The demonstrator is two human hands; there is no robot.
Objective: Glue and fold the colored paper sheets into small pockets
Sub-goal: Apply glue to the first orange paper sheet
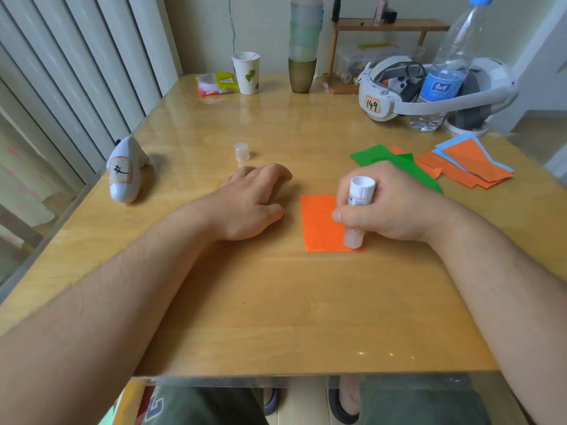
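An orange paper sheet (319,222) lies flat on the wooden table (276,302) in front of me. My right hand (392,207) grips a white glue stick (357,210), held tip down with its lower end on the sheet's near right corner. My left hand (254,200) rests palm down on the table just left of the sheet, fingers relaxed, not touching the paper. The glue stick's clear cap (241,151) stands alone beyond my left hand. A pile of green (383,157), orange (460,167) and blue paper sheets lies at the right.
A white toy figure (125,173) lies at the left edge. At the back stand a paper cup (247,72), a snack packet (216,84), stacked cups (303,50), a white headset (429,90), a water bottle (448,65) and a wooden shelf (389,26).
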